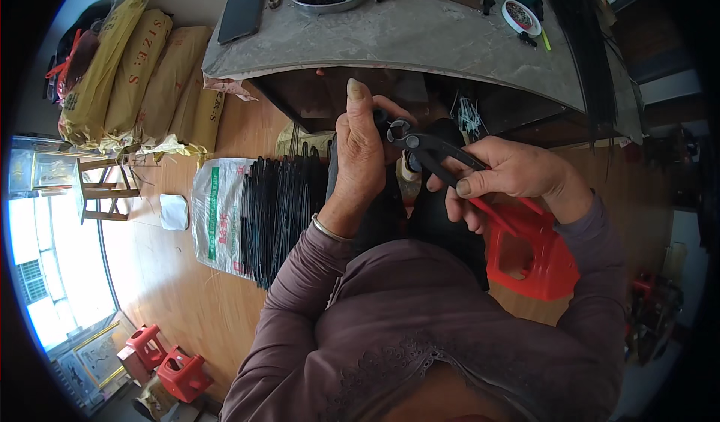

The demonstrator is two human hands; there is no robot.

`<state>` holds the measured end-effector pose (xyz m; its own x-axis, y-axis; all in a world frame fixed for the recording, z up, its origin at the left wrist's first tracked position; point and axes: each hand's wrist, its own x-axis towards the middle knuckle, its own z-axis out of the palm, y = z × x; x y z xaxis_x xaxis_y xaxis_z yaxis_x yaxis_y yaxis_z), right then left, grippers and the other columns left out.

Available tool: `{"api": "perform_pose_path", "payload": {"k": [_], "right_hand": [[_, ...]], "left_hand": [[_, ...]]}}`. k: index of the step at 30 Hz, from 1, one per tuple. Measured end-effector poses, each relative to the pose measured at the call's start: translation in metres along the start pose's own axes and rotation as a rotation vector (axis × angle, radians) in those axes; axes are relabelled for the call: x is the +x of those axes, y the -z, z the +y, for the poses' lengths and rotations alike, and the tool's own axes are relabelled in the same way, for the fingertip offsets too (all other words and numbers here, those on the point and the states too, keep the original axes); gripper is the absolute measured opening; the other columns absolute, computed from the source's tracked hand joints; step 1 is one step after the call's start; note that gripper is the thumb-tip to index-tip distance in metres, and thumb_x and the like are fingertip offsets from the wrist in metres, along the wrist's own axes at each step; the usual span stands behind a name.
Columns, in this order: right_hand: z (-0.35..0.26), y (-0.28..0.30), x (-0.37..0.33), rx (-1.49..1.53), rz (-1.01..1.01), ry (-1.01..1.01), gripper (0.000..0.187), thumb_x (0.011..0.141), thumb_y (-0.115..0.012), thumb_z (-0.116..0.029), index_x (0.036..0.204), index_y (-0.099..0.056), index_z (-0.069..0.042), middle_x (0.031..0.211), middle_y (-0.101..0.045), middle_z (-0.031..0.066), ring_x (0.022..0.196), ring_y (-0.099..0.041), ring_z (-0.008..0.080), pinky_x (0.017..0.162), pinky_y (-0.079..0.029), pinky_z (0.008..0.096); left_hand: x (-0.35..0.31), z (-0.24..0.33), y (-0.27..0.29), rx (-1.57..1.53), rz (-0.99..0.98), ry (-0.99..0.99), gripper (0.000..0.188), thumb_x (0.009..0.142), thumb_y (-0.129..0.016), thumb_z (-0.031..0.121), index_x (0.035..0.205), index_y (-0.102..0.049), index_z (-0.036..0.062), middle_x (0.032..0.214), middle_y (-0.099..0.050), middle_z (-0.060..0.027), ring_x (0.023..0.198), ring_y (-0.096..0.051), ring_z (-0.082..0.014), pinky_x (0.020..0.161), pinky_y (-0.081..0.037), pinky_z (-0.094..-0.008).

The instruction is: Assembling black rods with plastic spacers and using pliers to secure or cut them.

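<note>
Right hand (517, 170): fingers wrapped round handles of one pair of black pincers (433, 158). Left hand (361, 146): thumb raised, fingers curled about one small black piece (381, 118), partly hidden, beside the pincers' head. Both before the desk (420, 41). On it: one phone (242, 9), one metal bowl (330, 7), one white dish (508, 15). Floor (202, 294): one red stool (553, 263) right, two red stools (184, 381) lower left.

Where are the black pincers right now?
In the head view, the pincers are just right of centre, in the person's right hand, with their jaws beside the left hand, below the grey table's front edge.
</note>
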<state>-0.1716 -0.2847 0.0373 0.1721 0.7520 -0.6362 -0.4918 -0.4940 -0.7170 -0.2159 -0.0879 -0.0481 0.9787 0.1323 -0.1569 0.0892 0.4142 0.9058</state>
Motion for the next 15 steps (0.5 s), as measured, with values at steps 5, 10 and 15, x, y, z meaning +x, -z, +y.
{"api": "perform_pose_path", "payload": {"k": [5,10,15], "right_hand": [[-0.0027,-0.0029,-0.0048,0.058,0.032,0.005,0.03,0.093,-0.053,-0.009,0.119,-0.05,0.005,0.089,-0.064,0.0131,0.072,-0.066,0.0174,0.067,-0.056,0.0314],[-0.0017,-0.0019,-0.0053,0.019,0.036,-0.009,0.031,0.094,-0.052,-0.01,0.12,-0.049,0.006,0.09,-0.064,0.0135,0.072,-0.066,0.0178,0.067,-0.055,0.0316],[-0.0044,-0.0034,-0.0085,0.014,0.031,-0.032,0.033,0.094,-0.052,-0.011,0.121,-0.048,0.006,0.091,-0.063,0.0145,0.073,-0.066,0.0187,0.068,-0.055,0.0319]], "left_hand": [[-0.0005,-0.0011,-0.0018,-0.035,0.036,0.007,0.074,0.096,-0.026,0.064,0.074,-0.061,0.002,0.057,-0.051,0.0004,0.047,-0.045,-0.0055,0.042,-0.032,-0.0184],[-0.0017,-0.001,-0.0015,-0.02,0.025,0.001,0.073,0.096,-0.027,0.063,0.074,-0.061,0.002,0.058,-0.052,0.0002,0.047,-0.046,-0.0055,0.042,-0.033,-0.0183],[-0.0024,-0.0001,-0.0044,-0.032,0.034,0.002,0.072,0.096,-0.028,0.062,0.074,-0.06,0.0018,0.057,-0.052,-0.0001,0.046,-0.045,-0.0054,0.043,-0.033,-0.0182]]}}
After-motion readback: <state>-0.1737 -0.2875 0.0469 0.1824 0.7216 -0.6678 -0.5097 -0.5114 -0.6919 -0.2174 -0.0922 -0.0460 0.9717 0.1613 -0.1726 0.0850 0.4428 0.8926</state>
